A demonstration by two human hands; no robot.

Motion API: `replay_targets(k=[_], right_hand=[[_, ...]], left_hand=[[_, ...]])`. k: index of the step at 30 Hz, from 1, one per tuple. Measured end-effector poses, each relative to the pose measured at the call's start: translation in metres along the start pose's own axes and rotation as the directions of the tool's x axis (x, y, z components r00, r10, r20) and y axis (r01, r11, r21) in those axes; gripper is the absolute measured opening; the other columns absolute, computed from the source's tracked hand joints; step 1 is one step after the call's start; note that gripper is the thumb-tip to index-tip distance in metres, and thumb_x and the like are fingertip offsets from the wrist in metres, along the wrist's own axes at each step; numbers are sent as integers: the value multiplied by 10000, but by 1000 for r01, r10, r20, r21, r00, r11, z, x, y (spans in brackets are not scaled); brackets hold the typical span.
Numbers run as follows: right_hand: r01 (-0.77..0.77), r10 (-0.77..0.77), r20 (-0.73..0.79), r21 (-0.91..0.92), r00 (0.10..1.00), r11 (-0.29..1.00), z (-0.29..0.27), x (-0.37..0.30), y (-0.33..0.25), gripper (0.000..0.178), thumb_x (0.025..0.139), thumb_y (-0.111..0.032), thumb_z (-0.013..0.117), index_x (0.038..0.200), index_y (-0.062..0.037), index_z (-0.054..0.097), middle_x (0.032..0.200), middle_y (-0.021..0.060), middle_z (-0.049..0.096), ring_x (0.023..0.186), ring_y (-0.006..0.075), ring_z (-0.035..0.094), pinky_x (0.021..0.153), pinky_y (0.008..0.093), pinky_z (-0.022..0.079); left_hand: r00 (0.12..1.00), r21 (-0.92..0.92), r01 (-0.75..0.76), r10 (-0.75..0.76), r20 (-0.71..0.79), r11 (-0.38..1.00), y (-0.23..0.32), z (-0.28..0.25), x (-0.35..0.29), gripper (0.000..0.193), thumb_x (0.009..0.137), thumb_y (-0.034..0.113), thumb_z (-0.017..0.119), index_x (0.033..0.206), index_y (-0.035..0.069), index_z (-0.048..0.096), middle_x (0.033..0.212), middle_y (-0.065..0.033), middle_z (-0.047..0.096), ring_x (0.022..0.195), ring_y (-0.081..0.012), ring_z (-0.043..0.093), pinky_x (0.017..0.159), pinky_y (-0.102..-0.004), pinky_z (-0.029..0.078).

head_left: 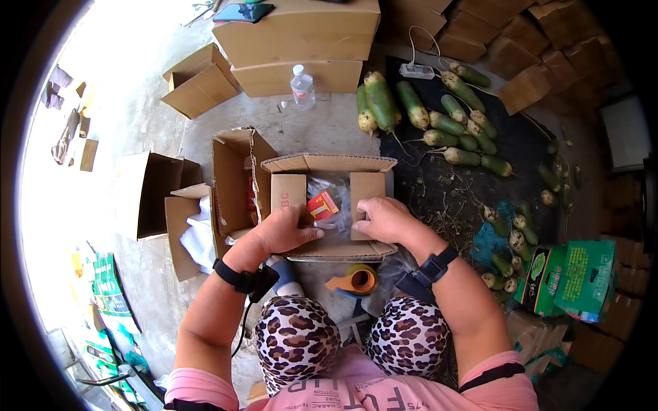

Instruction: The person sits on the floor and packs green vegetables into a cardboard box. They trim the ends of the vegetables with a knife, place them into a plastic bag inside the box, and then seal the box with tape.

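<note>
An opened cardboard carton (329, 163) sits in front of my knees, its two short end flaps folded inward. Between the flaps lies clear plastic (337, 229) with a red and yellow card (322, 205) on top. My left hand (288, 228) rests on the left end flap (288, 190), thumb stretched toward the middle, the other fingers partly hidden. Across from it, my right hand (386, 219) has its fingers curled at the inner edge of the right end flap (368, 186). What lies beneath the plastic cannot be made out.
An orange tape dispenser (359, 279) lies between my knees and the carton. Open boxes (236, 185) stand to the left, one with white cloth-like material (199, 236). Ahead are a water bottle (301, 87) and large cartons (298, 41). Green radishes (411, 104) cover a dark sheet at right.
</note>
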State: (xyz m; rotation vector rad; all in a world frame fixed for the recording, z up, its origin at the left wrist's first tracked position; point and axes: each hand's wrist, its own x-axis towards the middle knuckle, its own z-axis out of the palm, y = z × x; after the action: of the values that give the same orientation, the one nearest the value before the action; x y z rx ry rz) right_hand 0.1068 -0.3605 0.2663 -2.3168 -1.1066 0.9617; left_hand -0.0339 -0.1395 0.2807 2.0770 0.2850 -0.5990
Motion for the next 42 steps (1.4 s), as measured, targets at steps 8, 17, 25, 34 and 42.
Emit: replay_targets(k=[8,17,25,34,42], right_hand=[[107,-274,435,371,858,923,-32,-16,19,847,714,-282,848,1372,66,442,1235,221,586,1042,219,624,899,345,512],[-227,215,-410,20,886,974,7,-16,21,620,794,-386,757,1175,61,558,996,187,672,823,255,705,663,313,559],[-648,511,406,552,758,524,20,-14,33,832,859,-649,548,1140,134,542,840,268,685,576,311,693,434,385,543],[-462,669,-299,533,680,708,4,17,35,871,708,-624,735,1176,69,492,1115,297,639,1056,419,635,909,451,522],[-34,393,-663,485,637,874,26,62,69,750,841,-477,679,1363,0,428,1285,267,537,1202,395,513,1038,441,406]], left_hand=[[914,-101,-49,86,396,994,-5,-20,-2,735,613,334,928,1164,-25,600,1030,-99,653,968,-201,605,889,-317,485],[867,555,41,247,-433,831,-13,-13,21,652,531,406,912,1000,45,638,1019,-119,616,1016,-299,579,902,-394,448],[632,805,-138,677,-376,577,46,-16,25,472,620,314,844,985,106,629,1102,-81,590,1103,-305,530,970,-430,379],[936,625,90,149,-320,776,16,-62,47,313,844,296,685,973,16,631,867,-204,672,856,-368,671,751,-427,537],[933,-473,-236,62,-355,849,-17,25,42,657,1053,501,272,1429,-23,398,1403,-159,489,1337,-204,407,1128,-325,301]])
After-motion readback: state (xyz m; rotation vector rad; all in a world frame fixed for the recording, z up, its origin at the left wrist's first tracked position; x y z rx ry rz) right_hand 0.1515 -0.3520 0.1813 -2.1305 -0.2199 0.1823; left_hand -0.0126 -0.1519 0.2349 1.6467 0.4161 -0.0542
